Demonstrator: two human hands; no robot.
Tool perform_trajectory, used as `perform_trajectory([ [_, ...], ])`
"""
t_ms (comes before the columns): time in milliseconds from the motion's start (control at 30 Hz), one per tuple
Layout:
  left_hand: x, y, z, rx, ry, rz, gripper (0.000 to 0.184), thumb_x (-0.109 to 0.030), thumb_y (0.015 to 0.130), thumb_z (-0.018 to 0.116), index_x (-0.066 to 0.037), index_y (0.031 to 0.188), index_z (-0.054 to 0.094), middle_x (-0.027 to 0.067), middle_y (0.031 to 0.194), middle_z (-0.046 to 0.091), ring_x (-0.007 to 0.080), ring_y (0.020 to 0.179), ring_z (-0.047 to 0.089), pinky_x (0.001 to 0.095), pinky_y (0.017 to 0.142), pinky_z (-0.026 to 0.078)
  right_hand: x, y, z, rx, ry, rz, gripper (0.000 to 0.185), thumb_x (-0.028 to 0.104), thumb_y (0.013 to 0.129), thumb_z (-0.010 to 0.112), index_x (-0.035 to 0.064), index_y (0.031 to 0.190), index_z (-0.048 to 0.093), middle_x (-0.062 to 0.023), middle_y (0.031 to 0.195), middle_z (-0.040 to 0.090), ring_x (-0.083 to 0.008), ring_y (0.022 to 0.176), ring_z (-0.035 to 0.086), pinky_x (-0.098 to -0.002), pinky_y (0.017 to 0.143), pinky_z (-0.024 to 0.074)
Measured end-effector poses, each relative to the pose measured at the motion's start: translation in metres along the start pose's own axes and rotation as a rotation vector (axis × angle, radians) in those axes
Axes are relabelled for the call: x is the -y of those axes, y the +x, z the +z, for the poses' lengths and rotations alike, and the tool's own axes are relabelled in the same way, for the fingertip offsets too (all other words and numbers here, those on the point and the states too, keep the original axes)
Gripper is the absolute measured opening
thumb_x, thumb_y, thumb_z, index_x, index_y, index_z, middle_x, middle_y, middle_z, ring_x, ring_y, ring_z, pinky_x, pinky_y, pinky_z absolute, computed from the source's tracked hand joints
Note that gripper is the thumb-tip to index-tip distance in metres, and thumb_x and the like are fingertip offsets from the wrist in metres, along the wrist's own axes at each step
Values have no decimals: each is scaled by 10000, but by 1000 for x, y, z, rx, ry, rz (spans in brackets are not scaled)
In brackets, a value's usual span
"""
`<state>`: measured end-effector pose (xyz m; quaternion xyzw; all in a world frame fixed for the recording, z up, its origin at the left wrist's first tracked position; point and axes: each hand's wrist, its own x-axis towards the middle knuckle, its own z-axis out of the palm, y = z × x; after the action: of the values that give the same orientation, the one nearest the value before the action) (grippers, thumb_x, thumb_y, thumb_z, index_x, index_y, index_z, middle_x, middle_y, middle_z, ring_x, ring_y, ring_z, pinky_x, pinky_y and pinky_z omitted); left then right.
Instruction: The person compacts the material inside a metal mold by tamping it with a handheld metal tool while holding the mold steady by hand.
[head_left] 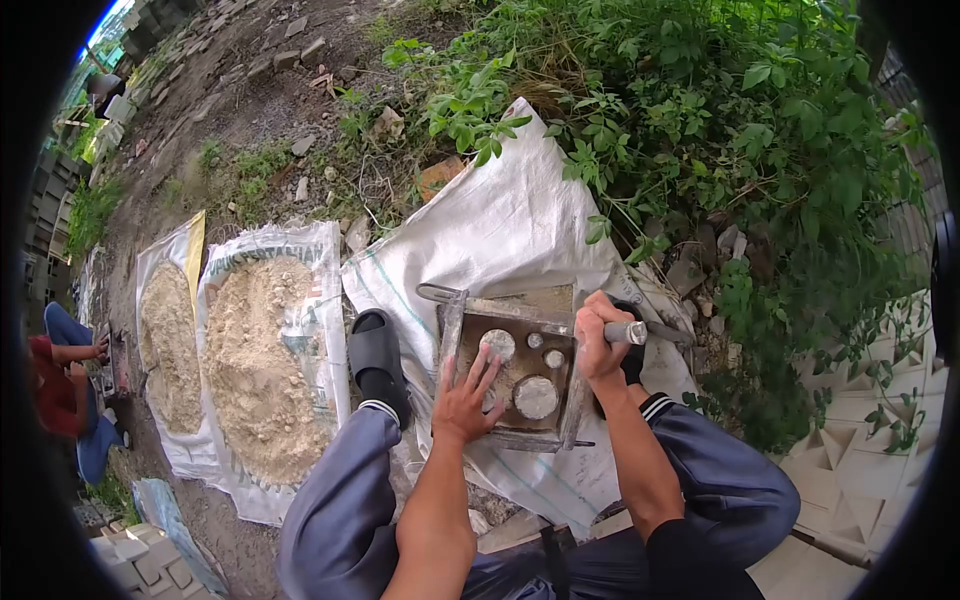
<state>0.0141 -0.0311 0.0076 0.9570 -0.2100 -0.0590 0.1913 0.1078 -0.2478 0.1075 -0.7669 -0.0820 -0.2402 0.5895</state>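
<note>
A square, worn mould frame [452, 335] lies between my feet. Inside it are several round, pale, powder-coated discs of different sizes; one large disc [536, 397] is at the lower right and another disc [498, 345] at the upper left. My left hand [464, 402] is open, fingers spread over the left part of the mould, partly covering a disc. At the frame's upper right corner, my right hand [598, 345] is wrapped round a grey cylindrical handle [626, 333]. Its rounded end sticks out to the right; whatever it belongs to is hidden.
A white woven sack [500, 225] lies under the mould. Left of it, sandy powder [262, 370] is heaped on opened sacks. Leafy plants [690, 130] crowd the upper right, and patterned pale blocks [850, 470] stand at lower right. Another person [70, 390] sits at far left.
</note>
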Motion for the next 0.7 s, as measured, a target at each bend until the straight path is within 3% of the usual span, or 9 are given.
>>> perform_trajectory([
  [133,5,2,2,-18,20,11,806,-433,837,606,-188,1535,282,53,1618,202,201,1116,602,499,1200,157,4,-14,-8,-105,116,-31,260,5,791,529,-18,550,435,-74,532,418,-169,487,386,-339,464,298],
  [233,3,3,0,-48,28,26,802,-436,839,609,-188,1532,290,50,1615,211,204,1114,605,499,1198,162,-10,-15,-1,74,2,-99,255,5,788,536,-13,561,423,-78,553,404,-172,472,385,-344,463,295],
  [300,2,-2,4,-73,12,43,802,-439,839,610,-187,1531,292,49,1614,214,212,1122,603,503,1197,162,-3,-11,0,18,8,126,246,11,789,540,-20,572,427,-69,552,407,-160,474,380,-338,463,288],
  [433,5,2,2,-41,25,31,803,-445,839,612,-186,1530,296,49,1613,216,231,1142,597,508,1195,167,12,-5,6,-269,281,30,278,35,810,522,-22,560,414,-23,542,415,-104,501,342,-292,467,261],
  [500,3,1,5,-29,27,22,798,-440,842,607,-190,1531,291,48,1615,210,236,1134,601,504,1194,170,-14,-19,20,-179,293,332,288,32,821,510,-12,555,409,-11,550,419,-91,514,350,-285,467,260],
  [533,2,0,6,-65,48,35,794,-439,846,601,-194,1532,287,47,1616,209,231,1122,606,501,1195,171,-18,-10,17,-52,195,177,289,29,833,508,-6,564,410,-5,564,426,-75,535,362,-269,469,265],
  [600,4,0,4,-97,81,38,789,-438,849,594,-198,1534,282,46,1616,208,226,1109,612,498,1195,173,0,0,22,-112,248,237,287,28,836,511,-6,568,414,-7,572,428,-74,539,365,-269,470,265],
  [633,2,0,-2,-30,32,12,775,-424,837,609,-187,1516,322,52,1605,237,211,1196,560,513,1192,171,14,4,26,-171,302,304,285,26,839,514,-6,573,418,-9,581,430,-73,544,367,-270,471,266],
  [700,3,3,-3,37,-13,-33,761,-409,824,624,-177,1499,361,59,1594,266,196,1282,509,528,1189,169,21,4,25,-209,275,124,281,27,845,527,-23,577,457,-15,603,450,-82,548,378,-289,481,268],
])
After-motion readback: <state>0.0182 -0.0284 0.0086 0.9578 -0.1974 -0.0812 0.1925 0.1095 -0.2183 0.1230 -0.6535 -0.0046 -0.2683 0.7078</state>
